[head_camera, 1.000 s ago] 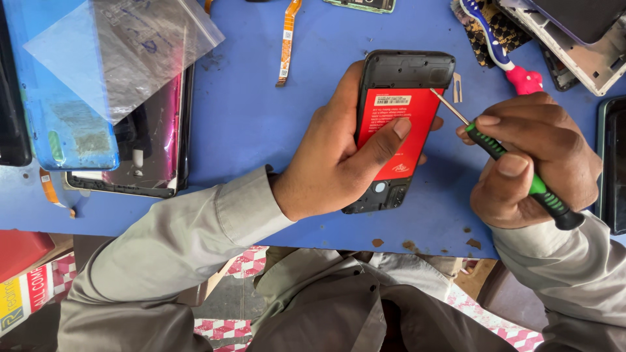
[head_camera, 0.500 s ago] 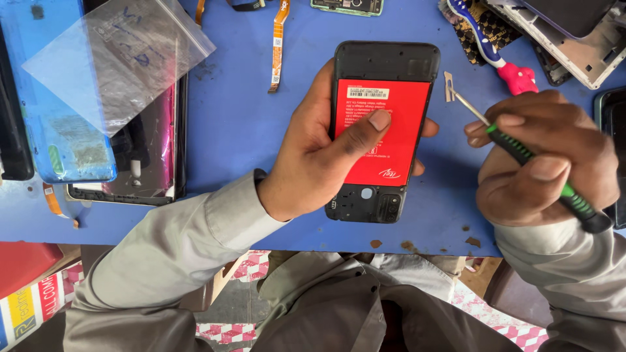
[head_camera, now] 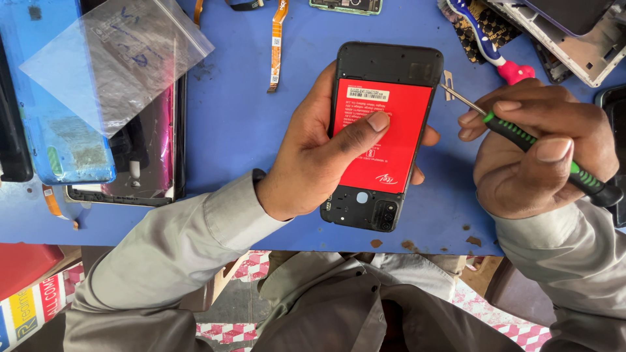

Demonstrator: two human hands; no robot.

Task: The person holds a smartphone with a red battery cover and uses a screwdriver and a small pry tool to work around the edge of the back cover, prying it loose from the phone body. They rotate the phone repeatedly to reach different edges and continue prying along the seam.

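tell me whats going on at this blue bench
A person in a grey shirt holds an opened black phone with a red battery in the left hand, thumb pressed on the battery. The right hand grips a green-and-black screwdriver, its metal tip at the phone's upper right edge. A clear plastic bag, orange flex cables and other phone parts lie on the blue table.

white label (head_camera: 368,94) on red battery (head_camera: 385,143), clear bag (head_camera: 114,62)
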